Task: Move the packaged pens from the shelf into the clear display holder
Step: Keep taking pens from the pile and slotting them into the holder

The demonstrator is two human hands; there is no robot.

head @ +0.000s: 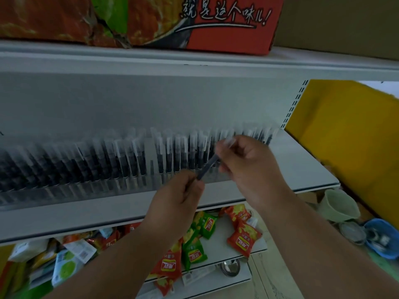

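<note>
A long clear display holder (103, 190) runs along the white shelf (302, 169), packed with several upright packaged pens (121, 160) with dark barrels. In front of its right part, both my hands hold one packaged pen (208, 168) at a slant. My left hand (183, 190) pinches its lower end. My right hand (248, 167) grips its upper end, where clear wrapping sticks out above the fingers. The frame is blurred, so finer detail of the pens is lost.
A red printed carton (194, 20) sits on the shelf above. Below lie red and green snack packets (241, 236) on a lower shelf. At the right stand a yellow panel (345, 137), a pale green bowl (339, 206) and a blue basin (382, 238).
</note>
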